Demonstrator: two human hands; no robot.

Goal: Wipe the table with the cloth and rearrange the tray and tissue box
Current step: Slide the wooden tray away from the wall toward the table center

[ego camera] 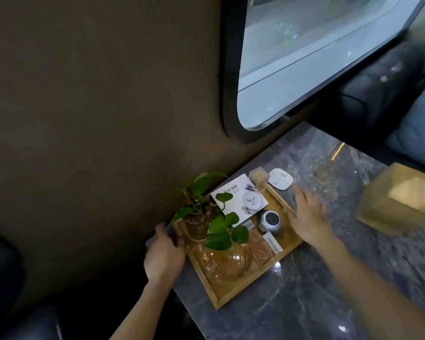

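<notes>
Our left hand (163,251) curls fingers round the tray (245,285) at its 9 o'clock edge; right hand (309,217), fingers spread, touches 3 o'clock edge.

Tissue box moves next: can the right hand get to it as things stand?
Probably yes: only bare table lies between the right hand and the tissue box, though that hand rests on the tray rim.

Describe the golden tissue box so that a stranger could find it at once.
Look at the grey marble table below the large rounded window. Right of the rectangular wooden tray, apart from it, stands the tissue box. It alone is a shiny golden block and stands by itself.
</notes>
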